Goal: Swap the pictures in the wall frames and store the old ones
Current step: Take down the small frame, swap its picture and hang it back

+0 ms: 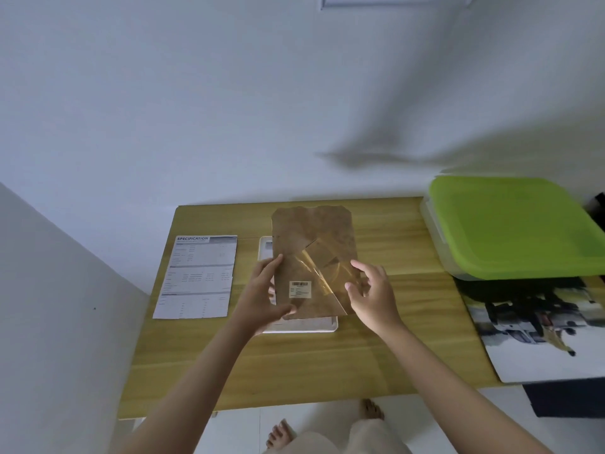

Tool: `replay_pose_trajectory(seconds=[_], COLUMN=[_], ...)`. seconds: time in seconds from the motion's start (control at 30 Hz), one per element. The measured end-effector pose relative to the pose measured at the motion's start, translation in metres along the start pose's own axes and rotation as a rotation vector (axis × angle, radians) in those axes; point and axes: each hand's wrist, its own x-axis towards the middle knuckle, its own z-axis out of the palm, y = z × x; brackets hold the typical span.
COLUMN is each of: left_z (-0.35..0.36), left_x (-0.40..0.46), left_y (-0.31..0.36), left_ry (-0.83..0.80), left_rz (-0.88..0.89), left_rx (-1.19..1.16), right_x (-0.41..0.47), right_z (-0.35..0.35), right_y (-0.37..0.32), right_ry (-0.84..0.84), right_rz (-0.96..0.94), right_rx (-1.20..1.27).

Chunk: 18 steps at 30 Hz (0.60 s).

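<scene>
A brown backing board (311, 234) with a fold-out stand and a barcode sticker (299, 289) is tilted up above a white picture frame (304, 326) lying on the wooden table (327, 365). My left hand (265, 293) grips the board's lower left edge. My right hand (370, 290) touches its right edge with fingers spread. A printed "SPECIFICATION" sheet (198, 276) lies flat to the left of the frame. An abstract black-and-white picture (537, 326) lies at the table's right end.
A clear storage box with a green lid (510, 224) stands at the table's back right, next to the abstract picture. A white wall rises behind the table, with another wall on the left. A wall frame's lower edge (393, 1) shows at the top. My bare feet are below the front edge.
</scene>
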Motion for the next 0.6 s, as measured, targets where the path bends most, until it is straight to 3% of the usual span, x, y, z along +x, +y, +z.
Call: replay_pose_trajectory(seconds=[0.33,0.6], left_z=[0.125,0.178], left_x=[0.024,0.036], left_y=[0.067,0.077], left_ry=[0.000,0.105], left_rz=[-0.159,-0.306], left_rx=[-0.019,0.114], right_x=[0.010,0.031], right_z=[-0.102,-0.112], right_y=[0.077,0.118], right_ry=[-0.053,-0.236], right_rz=[0.136,0.079], right_rx=[-0.166,-0.386])
